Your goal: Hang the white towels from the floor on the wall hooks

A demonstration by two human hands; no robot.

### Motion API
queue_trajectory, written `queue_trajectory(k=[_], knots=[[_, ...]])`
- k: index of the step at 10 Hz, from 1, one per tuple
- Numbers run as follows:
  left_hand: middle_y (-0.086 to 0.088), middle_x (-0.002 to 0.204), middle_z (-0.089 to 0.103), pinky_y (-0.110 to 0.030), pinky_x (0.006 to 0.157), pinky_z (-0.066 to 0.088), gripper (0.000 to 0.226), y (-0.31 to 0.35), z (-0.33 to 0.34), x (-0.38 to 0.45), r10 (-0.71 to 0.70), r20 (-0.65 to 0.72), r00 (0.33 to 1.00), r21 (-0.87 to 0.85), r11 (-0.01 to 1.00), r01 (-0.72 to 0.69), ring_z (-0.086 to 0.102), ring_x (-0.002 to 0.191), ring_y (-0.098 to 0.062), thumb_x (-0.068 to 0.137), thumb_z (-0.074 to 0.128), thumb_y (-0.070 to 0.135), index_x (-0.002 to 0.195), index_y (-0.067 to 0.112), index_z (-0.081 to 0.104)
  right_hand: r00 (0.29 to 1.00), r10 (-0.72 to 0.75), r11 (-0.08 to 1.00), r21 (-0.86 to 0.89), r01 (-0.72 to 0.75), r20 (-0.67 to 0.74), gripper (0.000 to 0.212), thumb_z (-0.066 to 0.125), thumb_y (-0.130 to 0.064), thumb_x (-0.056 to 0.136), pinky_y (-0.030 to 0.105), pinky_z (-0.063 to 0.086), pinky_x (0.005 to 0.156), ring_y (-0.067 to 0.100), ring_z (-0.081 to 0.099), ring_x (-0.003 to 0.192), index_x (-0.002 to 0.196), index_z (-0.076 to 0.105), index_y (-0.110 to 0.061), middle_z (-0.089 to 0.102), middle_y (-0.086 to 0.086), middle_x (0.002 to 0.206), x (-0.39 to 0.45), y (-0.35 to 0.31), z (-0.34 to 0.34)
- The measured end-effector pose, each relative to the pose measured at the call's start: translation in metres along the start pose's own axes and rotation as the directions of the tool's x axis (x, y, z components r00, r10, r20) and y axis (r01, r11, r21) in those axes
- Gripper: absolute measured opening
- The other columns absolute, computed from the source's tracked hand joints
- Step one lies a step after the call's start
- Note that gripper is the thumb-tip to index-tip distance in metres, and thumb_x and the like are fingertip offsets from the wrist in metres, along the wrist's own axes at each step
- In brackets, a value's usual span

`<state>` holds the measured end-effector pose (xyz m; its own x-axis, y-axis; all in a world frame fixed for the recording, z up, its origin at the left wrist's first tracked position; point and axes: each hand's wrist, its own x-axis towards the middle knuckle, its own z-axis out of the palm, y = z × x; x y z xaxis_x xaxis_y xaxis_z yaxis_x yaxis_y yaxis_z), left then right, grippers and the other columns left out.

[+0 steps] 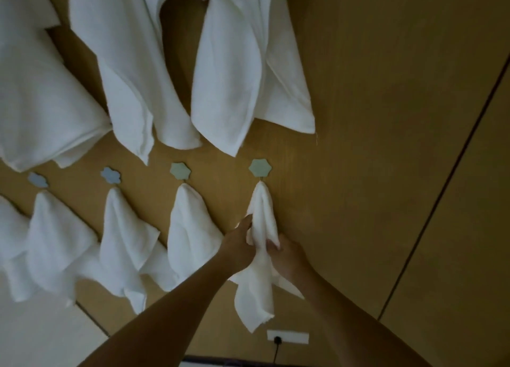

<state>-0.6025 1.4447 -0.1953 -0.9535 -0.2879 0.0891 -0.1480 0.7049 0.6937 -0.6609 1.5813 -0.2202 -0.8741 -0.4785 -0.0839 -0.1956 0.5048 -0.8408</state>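
**Last visible hook filled, hands on the towel**

On the tan wooden wall (372, 118), the small white cloth towel (260, 228) hangs from the green flower-shaped hook (260, 167) at the right end of the lower row. The left hand (240, 245) and right hand (287, 253) both pinch it with curled fingers. Three neighbouring lower hooks and the upper row already carry towels, so hanging looks nearly finished; the floor is out of sight. No readable writing appears anywhere
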Motion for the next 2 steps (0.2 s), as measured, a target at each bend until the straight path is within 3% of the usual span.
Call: queue_trajectory(k=[1, 2], knots=[[-0.006, 0.145, 0.048, -0.015, 0.088, 0.039, 0.066, 0.006, -0.019, -0.012, 0.026, -0.027, 0.999, 0.099, 0.995, -0.024, 0.053, 0.123, -0.022, 0.093, 0.058, 0.011, 0.152, 0.018, 0.029, 1.0, -0.014, 0.999, -0.041, 0.014, -0.003, 0.04, 0.05, -0.039, 0.1, 0.036, 0.048, 0.099, 0.021, 0.06, 0.113, 0.132, 0.053, -0.014, 0.063, 0.003, 0.123, -0.018, -0.007, -0.011], [-0.005, 0.141, 0.053, -0.008, 0.08, 0.034, 0.063, 0.013, -0.04, -0.032, 0.085, -0.045, 0.995, 0.154, 0.985, -0.077, 0.057, 0.118, -0.019, 0.089, 0.062, 0.013, 0.147, 0.021, 0.038, 0.993, -0.069, 0.992, -0.113, 0.057, -0.097, 0.048, 0.054, -0.04, 0.097, 0.037, 0.047, 0.102, 0.019, 0.058, 0.118, 0.139, 0.049, -0.018, 0.061, 0.001, 0.13, -0.041, -0.025, -0.017]])
